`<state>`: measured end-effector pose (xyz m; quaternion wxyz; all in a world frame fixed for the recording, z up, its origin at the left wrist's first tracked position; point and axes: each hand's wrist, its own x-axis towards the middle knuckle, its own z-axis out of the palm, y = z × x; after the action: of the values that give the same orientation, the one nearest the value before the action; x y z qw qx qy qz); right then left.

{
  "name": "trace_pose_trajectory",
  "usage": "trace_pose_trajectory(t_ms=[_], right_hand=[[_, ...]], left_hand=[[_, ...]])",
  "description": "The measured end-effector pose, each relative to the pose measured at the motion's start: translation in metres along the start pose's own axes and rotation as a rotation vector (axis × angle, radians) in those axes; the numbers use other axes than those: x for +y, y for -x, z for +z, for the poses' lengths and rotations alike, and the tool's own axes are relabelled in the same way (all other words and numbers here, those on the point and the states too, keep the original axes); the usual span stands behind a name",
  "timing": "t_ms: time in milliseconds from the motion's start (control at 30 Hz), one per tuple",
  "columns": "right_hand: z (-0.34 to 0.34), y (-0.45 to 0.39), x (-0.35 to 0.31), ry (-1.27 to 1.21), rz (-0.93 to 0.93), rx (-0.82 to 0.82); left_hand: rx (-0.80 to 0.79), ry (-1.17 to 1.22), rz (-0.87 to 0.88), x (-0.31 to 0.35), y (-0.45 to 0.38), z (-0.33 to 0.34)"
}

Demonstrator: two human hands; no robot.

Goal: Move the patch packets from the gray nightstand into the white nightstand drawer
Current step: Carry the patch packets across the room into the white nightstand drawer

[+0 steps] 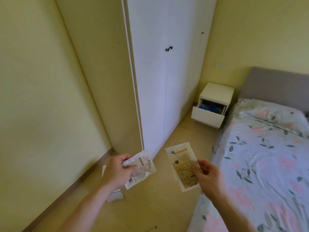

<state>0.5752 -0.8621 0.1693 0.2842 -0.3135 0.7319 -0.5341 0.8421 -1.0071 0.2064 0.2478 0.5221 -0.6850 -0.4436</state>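
Note:
My left hand grips a bundle of pale, crinkled patch packets with brown print, held out over the floor. My right hand pinches a fanned stack of yellowish patch packets by their lower right edge. The white nightstand stands far ahead beside the bed's headboard, well beyond both hands. Its top drawer is pulled out and holds blue things inside. The gray nightstand is out of view.
A tall white wardrobe runs along the left of the aisle. A bed with a floral cover fills the right side. A tan floor strip leads between them. A small white object lies on the floor under my left wrist.

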Motion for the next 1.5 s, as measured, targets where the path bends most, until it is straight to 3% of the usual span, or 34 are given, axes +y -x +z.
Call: trace_pose_trajectory(t_ms=[300, 533, 1033, 1500], right_hand=[[-0.021, -0.038, 0.009, -0.05, 0.141, 0.259], [-0.051, -0.129, 0.022, -0.084, 0.195, 0.39], [-0.163, -0.374, 0.023, -0.034, 0.244, 0.452], [-0.19, -0.632, 0.03, 0.021, 0.325, 0.496]], left_hand=[[-0.246, 0.014, 0.114, 0.021, -0.113, 0.05], [-0.383, 0.0, 0.177, 0.065, -0.222, 0.123], [-0.414, 0.154, 0.106, 0.182, -0.435, 0.278], [-0.435, 0.043, 0.133, 0.22, -0.695, 0.379]])
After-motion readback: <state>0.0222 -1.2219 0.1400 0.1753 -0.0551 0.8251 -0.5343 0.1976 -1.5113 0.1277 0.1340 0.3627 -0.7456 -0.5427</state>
